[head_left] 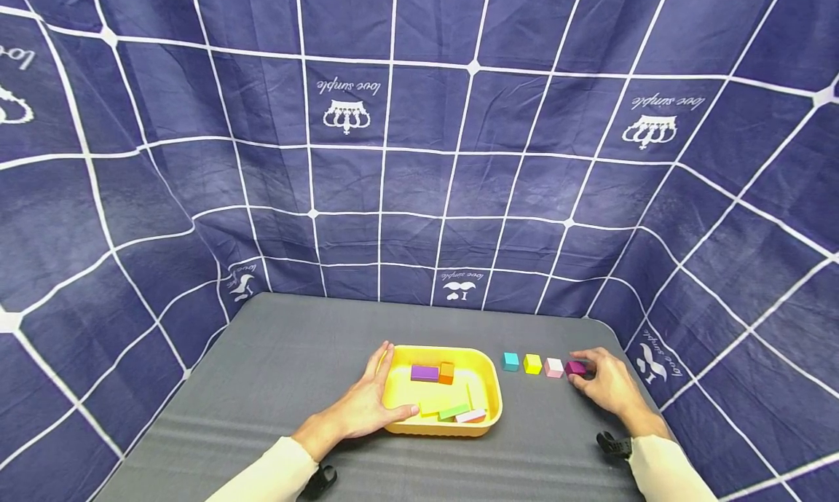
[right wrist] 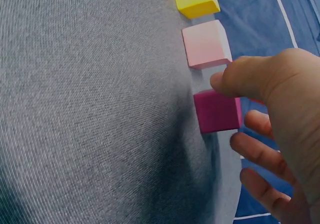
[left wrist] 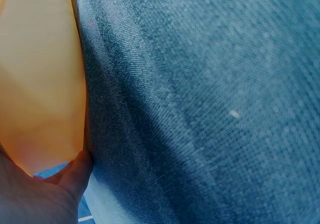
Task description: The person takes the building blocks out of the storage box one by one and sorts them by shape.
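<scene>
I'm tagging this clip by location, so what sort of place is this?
Probably a staged tabletop recording booth, not a lived-in room. A navy grid-patterned cloth hangs as a backdrop on three sides of a grey mat, which bears only a yellow tray of blocks and a row of coloured cubes.

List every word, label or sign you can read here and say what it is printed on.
"love simple", upside down above a crown sign, on the blue backdrop cloth.
"love simple", same print, at upper right.
"love simple" above a moustache sign, low centre.
Other prints at the edges are cut off or warped.
The blocks and yellow tray carry none.
</scene>
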Demonstrator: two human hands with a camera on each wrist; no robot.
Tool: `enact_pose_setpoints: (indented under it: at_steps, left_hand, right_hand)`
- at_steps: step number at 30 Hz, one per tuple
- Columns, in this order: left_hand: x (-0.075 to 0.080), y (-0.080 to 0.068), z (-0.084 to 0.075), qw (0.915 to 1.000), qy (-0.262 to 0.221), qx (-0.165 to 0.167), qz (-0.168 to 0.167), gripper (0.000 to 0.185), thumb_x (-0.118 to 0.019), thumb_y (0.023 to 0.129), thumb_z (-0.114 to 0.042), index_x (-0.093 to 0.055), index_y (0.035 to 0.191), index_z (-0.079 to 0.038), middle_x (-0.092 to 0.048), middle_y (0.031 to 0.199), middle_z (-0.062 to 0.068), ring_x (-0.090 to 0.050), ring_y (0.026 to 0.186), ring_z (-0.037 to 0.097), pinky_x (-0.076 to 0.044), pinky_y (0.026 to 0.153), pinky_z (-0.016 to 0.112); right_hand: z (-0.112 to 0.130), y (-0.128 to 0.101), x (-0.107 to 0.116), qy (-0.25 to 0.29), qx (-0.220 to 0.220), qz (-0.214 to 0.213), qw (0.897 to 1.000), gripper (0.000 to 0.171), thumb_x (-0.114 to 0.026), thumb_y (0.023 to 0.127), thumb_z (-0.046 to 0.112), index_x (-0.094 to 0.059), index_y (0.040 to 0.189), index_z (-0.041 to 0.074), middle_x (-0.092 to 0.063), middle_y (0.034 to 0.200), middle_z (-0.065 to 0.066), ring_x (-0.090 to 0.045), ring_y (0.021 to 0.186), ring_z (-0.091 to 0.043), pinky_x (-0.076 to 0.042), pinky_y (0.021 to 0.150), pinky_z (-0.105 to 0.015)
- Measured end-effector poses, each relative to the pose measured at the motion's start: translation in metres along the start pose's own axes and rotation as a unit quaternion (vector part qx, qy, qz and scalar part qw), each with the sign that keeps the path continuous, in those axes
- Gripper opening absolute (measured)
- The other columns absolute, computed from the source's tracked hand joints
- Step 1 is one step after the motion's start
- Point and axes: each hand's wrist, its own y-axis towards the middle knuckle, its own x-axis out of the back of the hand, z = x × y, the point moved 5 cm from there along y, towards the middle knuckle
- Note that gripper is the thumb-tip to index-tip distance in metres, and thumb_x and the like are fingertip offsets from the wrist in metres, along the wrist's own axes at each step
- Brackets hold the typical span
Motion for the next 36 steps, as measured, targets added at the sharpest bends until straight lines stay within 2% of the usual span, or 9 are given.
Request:
enact_pose_setpoints:
  at_steps: [7, 12, 20, 26, 29, 33, 36]
  left_hand:
    - [0.001, -0.002, -0.001, 1.0000, -0.003, -0.004, 0.000, 0.135, -0.089, 0.092, -0.071, -0.018, 0.187, -0.007, -0.015, 0.196, 0.018, -0.064, 0.153, 0.050, -0.053, 0.126, 0.070]
    - [0.004, -0.002, 0.000, 1.0000, -0.001, -0.003, -0.005, 0.134, -0.089, 0.092, -0.071, -0.020, 0.187, -0.006, -0.016, 0.196, 0.018, -0.065, 0.152, 0.050, -0.053, 0.125, 0.070]
    - [0.002, -0.003, -0.002, 1.0000, -0.003, -0.001, 0.000, 0.135, -0.089, 0.092, -0.070, -0.019, 0.187, -0.005, -0.016, 0.196, 0.018, -0.066, 0.151, 0.049, -0.054, 0.125, 0.069]
    - [0.000, -0.002, -0.003, 0.9999, -0.006, -0.007, -0.010, 0.134, -0.091, 0.091, -0.068, -0.022, 0.186, -0.003, -0.020, 0.194, 0.019, -0.065, 0.151, 0.051, -0.053, 0.125, 0.071]
    - [-0.001, -0.001, -0.003, 0.9999, -0.006, -0.007, -0.009, 0.135, -0.091, 0.091, -0.069, -0.022, 0.186, -0.003, -0.020, 0.194, 0.019, -0.066, 0.150, 0.051, -0.054, 0.124, 0.072]
    - [-0.001, -0.001, -0.002, 0.9999, -0.010, -0.002, -0.005, 0.136, -0.091, 0.092, -0.068, -0.019, 0.186, -0.002, -0.018, 0.195, 0.019, -0.062, 0.156, 0.050, -0.052, 0.127, 0.071]
    - [-0.001, 0.000, -0.002, 0.9999, -0.012, -0.001, -0.004, 0.137, -0.091, 0.092, -0.069, -0.017, 0.186, -0.002, -0.017, 0.195, 0.018, -0.060, 0.158, 0.048, -0.051, 0.128, 0.069]
  right_hand:
    - [0.015, 0.005, 0.006, 0.002, 0.011, -0.023, 1.000, 0.049, -0.098, 0.086, 0.014, -0.084, 0.131, 0.002, -0.080, 0.127, -0.023, -0.083, 0.104, -0.041, -0.065, 0.087, -0.061]
    - [0.033, 0.011, 0.008, 0.012, 0.014, -0.023, 1.000, 0.048, -0.095, 0.089, 0.014, -0.084, 0.134, 0.004, -0.079, 0.132, -0.022, -0.083, 0.112, -0.045, -0.065, 0.092, -0.067]
    - [0.062, 0.015, 0.011, 0.005, 0.040, -0.020, 0.999, 0.049, -0.095, 0.089, 0.012, -0.084, 0.136, 0.007, -0.080, 0.132, -0.016, -0.083, 0.114, -0.040, -0.066, 0.089, -0.063]
    - [0.085, 0.020, 0.010, 0.016, 0.055, -0.001, 0.998, 0.050, -0.093, 0.093, 0.011, -0.082, 0.142, 0.009, -0.080, 0.133, -0.013, -0.084, 0.115, -0.037, -0.068, 0.089, -0.061]
    - [0.096, 0.021, 0.008, 0.021, 0.060, 0.004, 0.998, 0.050, -0.093, 0.094, 0.011, -0.082, 0.142, 0.010, -0.080, 0.132, -0.011, -0.085, 0.113, -0.035, -0.069, 0.089, -0.057]
    - [0.110, 0.022, 0.004, 0.023, 0.070, 0.011, 0.997, 0.049, -0.093, 0.094, 0.012, -0.082, 0.142, 0.013, -0.080, 0.132, -0.009, -0.084, 0.112, -0.032, -0.069, 0.082, -0.047]
    - [0.119, 0.023, 0.000, 0.022, 0.077, 0.015, 0.997, 0.049, -0.094, 0.094, 0.013, -0.082, 0.142, 0.015, -0.080, 0.132, -0.008, -0.083, 0.114, -0.032, -0.068, 0.083, -0.048]
